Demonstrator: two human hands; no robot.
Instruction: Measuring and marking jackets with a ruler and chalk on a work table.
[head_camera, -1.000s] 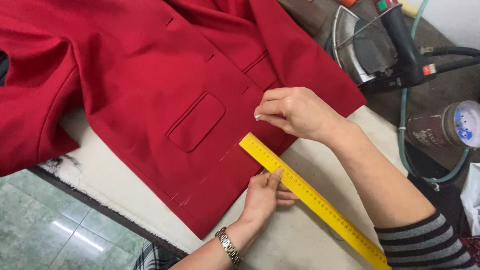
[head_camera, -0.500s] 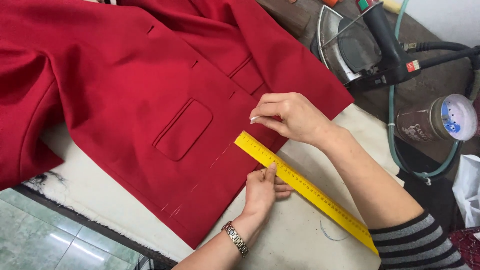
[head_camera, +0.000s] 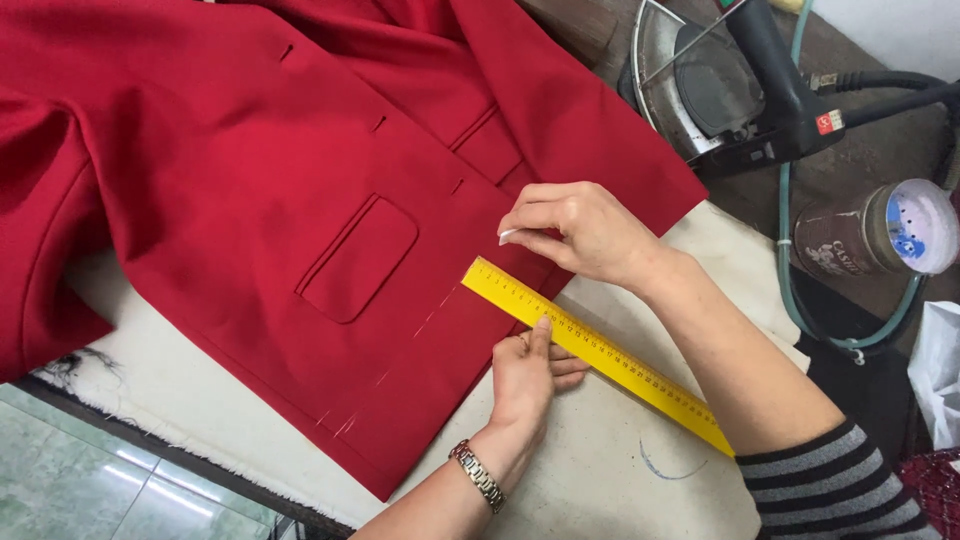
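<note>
Shifted left – ruler (head_camera: 600, 350) under left hand (head_camera: 525, 375), chalk-holding right hand (head_camera: 575, 232) above.

In the upper right of the frame a steam iron (head_camera: 735, 85) with a dark handle lies on its metal rest. A black cord goes from it to the right edge. A greenish hose (head_camera: 786, 265) runs down beside it and curves around a cylindrical container (head_camera: 870, 240) that lies on its side, its white and blue end facing right. At the right edge is a white plastic bag (head_camera: 940, 375). The work surface has a cream cloth cover (head_camera: 200, 385) with a frayed edge. In the lower left, pale green floor tiles (head_camera: 90, 480) show.
</note>
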